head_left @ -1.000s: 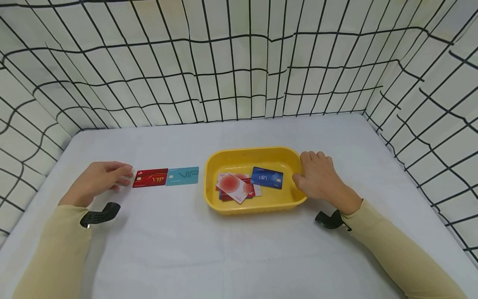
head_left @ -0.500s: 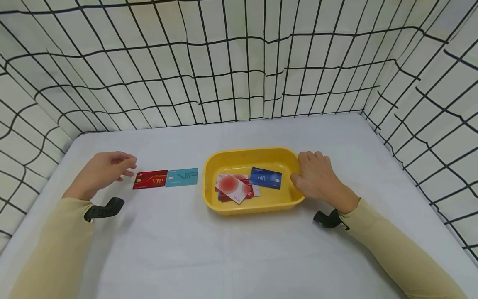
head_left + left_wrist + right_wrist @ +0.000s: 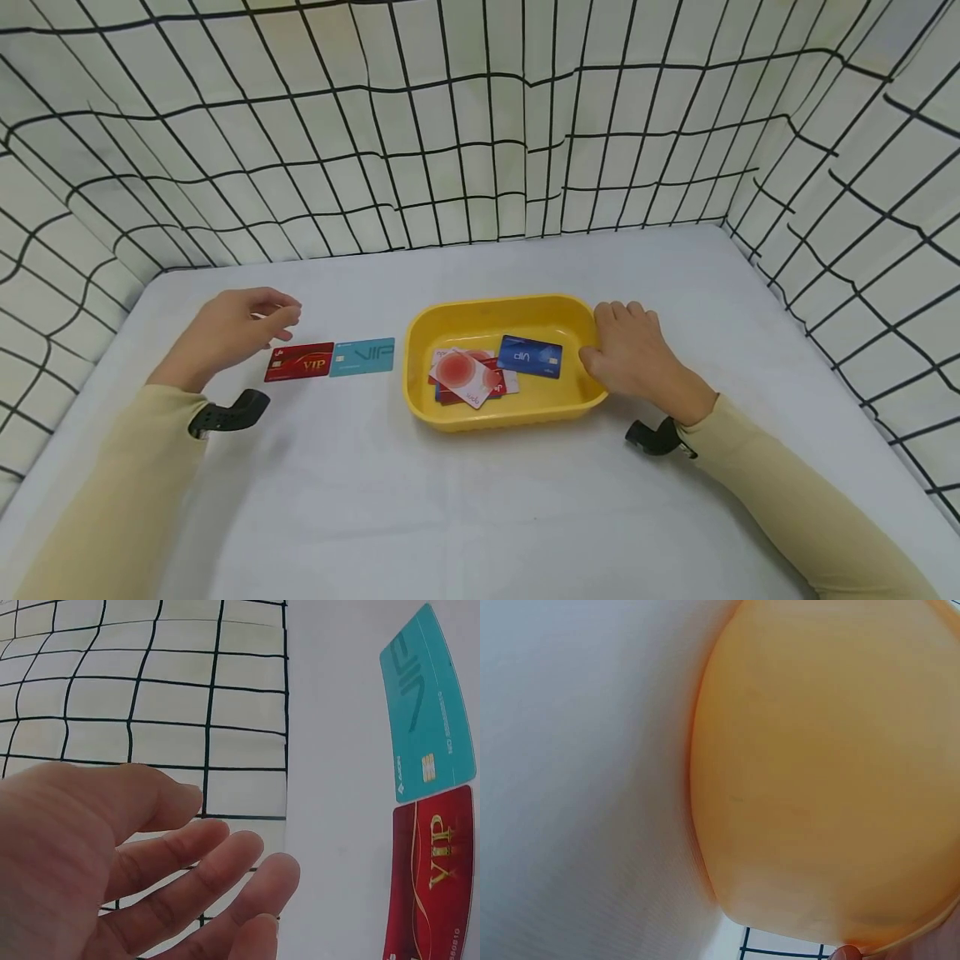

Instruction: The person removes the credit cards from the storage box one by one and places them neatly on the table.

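My left hand [image 3: 238, 329] hovers above the table just behind a red VIP card [image 3: 298, 362], fingers loosely bent with nothing between them. That red card lies flat, end to end with a teal VIP card [image 3: 362, 357]. In the left wrist view both the teal card [image 3: 427, 705] and the red card [image 3: 431, 877] are to the right of the fingers. My right hand [image 3: 633, 354] grips the right end of a yellow plastic tray [image 3: 491, 310], thumb over the rim. Inside the tray lie a blue VIP card [image 3: 529, 357] and a small pile of cards topped by a white one with red circles [image 3: 465, 377].
A white cloth [image 3: 450, 517] covers the table. Black wire grid panels [image 3: 465, 158] stand along the back and both sides. The outer wall of the tray [image 3: 825, 772] fills much of the right wrist view.
My left hand has lifted and moved back and to the right, from beside the red card to behind it. The right hand keeps its grip on the tray; the cards stay put.
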{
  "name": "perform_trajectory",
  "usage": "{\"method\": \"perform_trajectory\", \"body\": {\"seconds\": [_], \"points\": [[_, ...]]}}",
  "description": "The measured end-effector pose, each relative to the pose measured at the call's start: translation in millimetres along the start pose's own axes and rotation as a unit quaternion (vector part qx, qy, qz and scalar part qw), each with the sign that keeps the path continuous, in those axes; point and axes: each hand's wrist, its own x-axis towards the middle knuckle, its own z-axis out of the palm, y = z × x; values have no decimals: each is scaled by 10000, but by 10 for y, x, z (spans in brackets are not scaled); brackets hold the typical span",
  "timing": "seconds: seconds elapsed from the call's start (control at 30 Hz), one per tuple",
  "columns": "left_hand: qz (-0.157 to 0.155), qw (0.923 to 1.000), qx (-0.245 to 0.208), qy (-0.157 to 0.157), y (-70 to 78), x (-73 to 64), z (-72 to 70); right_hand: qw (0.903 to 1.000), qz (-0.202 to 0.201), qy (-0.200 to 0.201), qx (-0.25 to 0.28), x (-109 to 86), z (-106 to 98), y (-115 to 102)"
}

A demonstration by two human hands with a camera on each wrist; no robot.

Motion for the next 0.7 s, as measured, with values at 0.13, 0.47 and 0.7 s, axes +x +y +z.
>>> {"method": "perform_trajectory", "body": {"seconds": [0.13, 0.47, 0.7], "points": [[166, 9998, 82, 3, 134, -1, 7, 10000, 1, -4, 8, 0, -1, -1], [715, 9968, 337, 77, 519, 3, 88, 10000, 22, 40, -49, 12, 15, 10], [1210, 9920, 355, -4, 811, -26, 165, 10000, 33, 14, -38, 8, 4, -6]]}}
